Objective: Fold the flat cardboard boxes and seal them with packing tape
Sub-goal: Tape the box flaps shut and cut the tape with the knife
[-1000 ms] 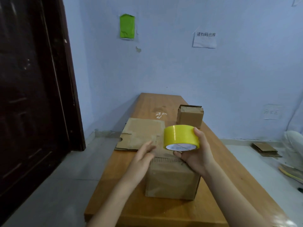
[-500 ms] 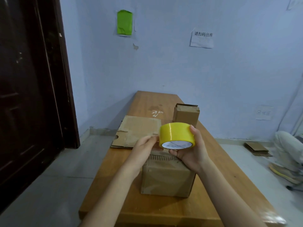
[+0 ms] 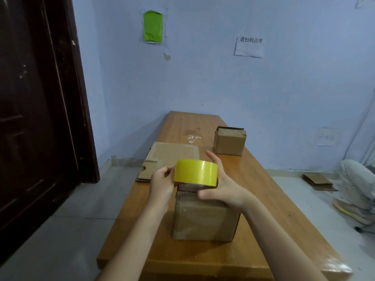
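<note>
Against the earlier frame, we find the tape (image 3: pixel 196 174) turned: its white core face, then tilted toward us, now points down, and only the yellow outer band shows. It sits slightly higher above the box (image 3: pixel 205 218). The right hand (image 3: pixel 220 184) holds the roll, thumb below and fingers (image 3: pixel 212 157) curved round the far side. The left hand (image 3: pixel 162 182) has closed in; its fingers pinch at the roll's left edge, possibly at the tape end, though we cannot confirm this.

The box stands on the near part of the worktop (image 3: pixel 263 191), directly beneath the roll. A flat cardboard (image 3: pixel 172 155) lies farther back, overhanging the left edge. A second box (image 3: pixel 230 140) stands near the right edge, well apart.

Room: pale blue wall, green patch (image 3: pixel 153 26), paper notice (image 3: pixel 249 46), dark door (image 3: pixel 36 110) at left, cardboard scraps (image 3: pixel 318 180) on the floor at right.
</note>
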